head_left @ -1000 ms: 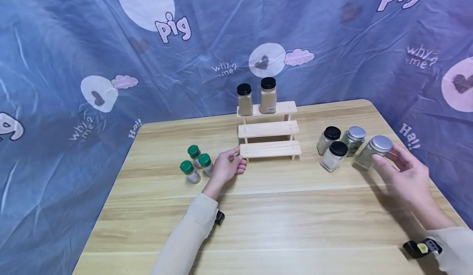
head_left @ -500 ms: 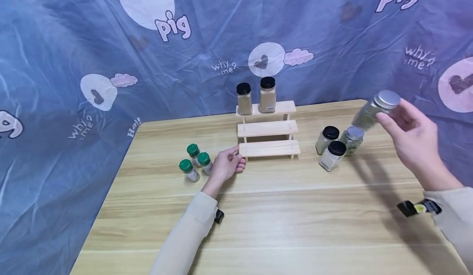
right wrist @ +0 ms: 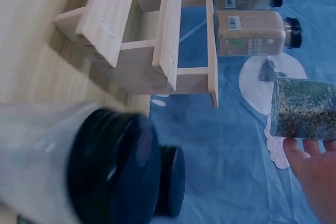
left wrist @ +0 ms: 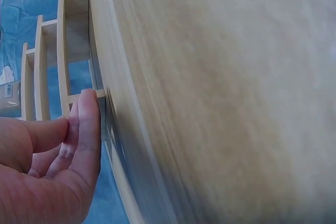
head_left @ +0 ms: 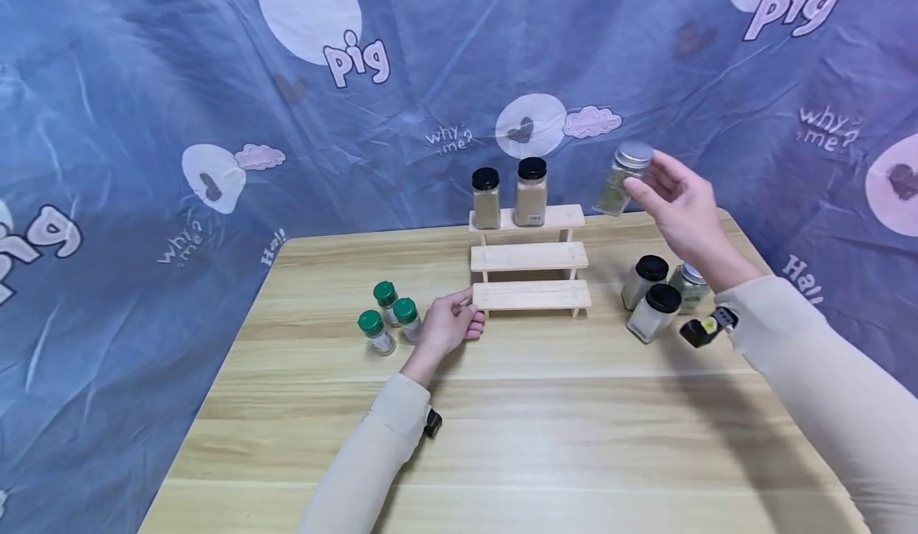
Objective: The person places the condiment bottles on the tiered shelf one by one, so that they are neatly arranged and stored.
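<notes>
My right hand (head_left: 684, 211) holds a square glass spice jar (head_left: 615, 190) with a silver lid, pinched between thumb and fingers. The jar is in the air, slightly tilted, to the right of the top tier of a three-step wooden rack (head_left: 529, 257). In the right wrist view, flaky herbs fill this jar (right wrist: 303, 109). On the rack's top tier stand two black-lidded spice jars (head_left: 531, 198) of tan powder. My left hand (head_left: 446, 323) grips the left end of the lowest step; the left wrist view shows its thumb (left wrist: 50, 134) and fingers closed at that end.
Right of the rack, two black-lidded jars (head_left: 651, 315) and a silver-lidded jar (head_left: 690, 291) stand close together on the wooden table (head_left: 545, 438). Several small green-capped bottles (head_left: 377, 333) are left of my left hand. A blue printed cloth (head_left: 402, 135) hangs behind.
My right hand has lifted the silver-lidded spice jar off the table and carried it up and left toward the rack's top tier. The left hand has stayed at the rack.
</notes>
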Tool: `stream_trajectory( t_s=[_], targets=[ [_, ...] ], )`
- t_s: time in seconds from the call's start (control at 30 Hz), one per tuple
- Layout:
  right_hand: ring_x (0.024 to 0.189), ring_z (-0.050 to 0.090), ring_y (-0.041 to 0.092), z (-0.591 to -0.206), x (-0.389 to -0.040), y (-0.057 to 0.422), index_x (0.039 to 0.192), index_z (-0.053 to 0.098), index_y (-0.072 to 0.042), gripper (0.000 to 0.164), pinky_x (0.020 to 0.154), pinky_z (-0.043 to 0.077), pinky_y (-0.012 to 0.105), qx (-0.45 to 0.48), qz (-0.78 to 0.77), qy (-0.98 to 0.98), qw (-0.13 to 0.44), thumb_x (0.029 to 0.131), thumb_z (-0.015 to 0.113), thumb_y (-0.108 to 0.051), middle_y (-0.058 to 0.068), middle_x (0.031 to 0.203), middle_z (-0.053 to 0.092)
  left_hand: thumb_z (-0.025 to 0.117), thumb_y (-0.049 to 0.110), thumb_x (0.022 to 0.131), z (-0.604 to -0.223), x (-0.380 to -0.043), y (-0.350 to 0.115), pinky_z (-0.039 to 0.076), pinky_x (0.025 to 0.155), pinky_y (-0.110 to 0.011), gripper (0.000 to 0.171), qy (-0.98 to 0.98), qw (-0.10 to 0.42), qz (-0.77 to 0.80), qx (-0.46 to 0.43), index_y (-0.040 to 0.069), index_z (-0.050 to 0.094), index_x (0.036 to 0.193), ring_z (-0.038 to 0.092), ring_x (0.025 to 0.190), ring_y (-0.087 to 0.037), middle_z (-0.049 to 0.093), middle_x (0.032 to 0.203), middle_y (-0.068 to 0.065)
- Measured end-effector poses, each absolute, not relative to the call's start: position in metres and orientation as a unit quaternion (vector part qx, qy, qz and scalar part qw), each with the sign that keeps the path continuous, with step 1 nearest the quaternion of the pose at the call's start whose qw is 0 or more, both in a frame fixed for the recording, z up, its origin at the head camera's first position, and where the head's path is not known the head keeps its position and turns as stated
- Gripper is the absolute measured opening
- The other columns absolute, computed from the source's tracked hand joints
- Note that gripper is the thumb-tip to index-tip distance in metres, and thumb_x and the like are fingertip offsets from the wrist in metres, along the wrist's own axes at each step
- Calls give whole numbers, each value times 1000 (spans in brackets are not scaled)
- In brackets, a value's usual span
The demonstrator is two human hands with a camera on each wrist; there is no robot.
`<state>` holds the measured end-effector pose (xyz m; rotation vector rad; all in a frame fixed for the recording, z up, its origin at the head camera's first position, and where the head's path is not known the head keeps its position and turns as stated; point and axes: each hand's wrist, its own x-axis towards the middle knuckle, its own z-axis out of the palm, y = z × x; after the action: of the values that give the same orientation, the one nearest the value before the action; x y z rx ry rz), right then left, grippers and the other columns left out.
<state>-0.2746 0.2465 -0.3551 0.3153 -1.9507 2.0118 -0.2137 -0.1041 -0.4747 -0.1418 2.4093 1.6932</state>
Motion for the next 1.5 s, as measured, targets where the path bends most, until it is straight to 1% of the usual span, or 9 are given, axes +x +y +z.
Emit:
stream_trajectory(
  t_s=[0.17,0.27,0.43,0.7,0.77,0.93,1.07,1.37,1.5],
  targets=[
    [109,68,-3,-361,-294,233,152,53,-3,59,92,58,5,111,693,-701,127,97,75,-8,-14,119,73,60,12,107,-476,-214,-102,70,72,-28,48,815,100,568,-47,16,53,155,79,79,-19,81,101,-15],
    [117,67,-2,-365,-301,227,157,46,-3,65,97,57,6,98,657,-740,108,99,74,-14,0,136,72,60,13,108,-477,-214,-101,70,73,-27,47,814,103,569,-48,16,54,154,80,80,-19,81,101,-14],
    [136,59,9,-374,-307,220,163,37,-7,71,105,52,6,77,604,-790,76,103,70,-25,21,160,49,59,14,108,-478,-213,-98,70,73,-27,47,817,105,566,-46,17,54,154,79,80,-17,81,100,-12],
    [119,62,-6,-385,-312,213,161,40,-4,65,100,53,4,100,626,-770,73,103,68,-17,24,157,51,60,15,108,-476,-213,-95,70,73,-27,47,815,109,567,-48,18,54,154,79,79,-17,81,99,-11],
    [121,62,-4,-386,-312,213,161,40,-5,65,101,53,4,97,622,-774,73,104,68,-19,23,158,51,60,15,108,-475,-213,-94,70,73,-28,46,816,109,566,-47,19,54,154,79,80,-18,81,99,-11],
    [142,57,19,-383,-309,214,163,38,-8,66,106,52,7,78,610,-786,61,104,67,-21,21,161,47,60,14,108,-475,-212,-94,70,74,-28,47,816,110,565,-45,18,53,155,79,81,-18,81,100,-12],
    [148,51,30,-377,-303,218,163,39,-12,68,108,52,9,74,598,-796,62,103,69,-24,17,163,46,59,14,108,-477,-212,-96,70,73,-28,48,817,109,564,-47,16,52,155,80,80,-19,81,100,-12],
    [122,67,-1,-363,-277,256,151,56,-14,56,96,56,4,94,627,-762,130,98,76,-15,3,147,66,60,14,108,-477,-213,-102,71,74,-29,48,810,109,574,-51,16,52,156,79,80,-18,81,100,-13],
    [115,69,-5,-367,-260,287,147,60,-11,52,94,56,3,96,637,-749,154,97,75,-8,-8,135,74,59,12,108,-475,-213,-105,71,75,-30,48,809,110,575,-51,16,52,156,79,80,-18,81,101,-14]
  ],
)
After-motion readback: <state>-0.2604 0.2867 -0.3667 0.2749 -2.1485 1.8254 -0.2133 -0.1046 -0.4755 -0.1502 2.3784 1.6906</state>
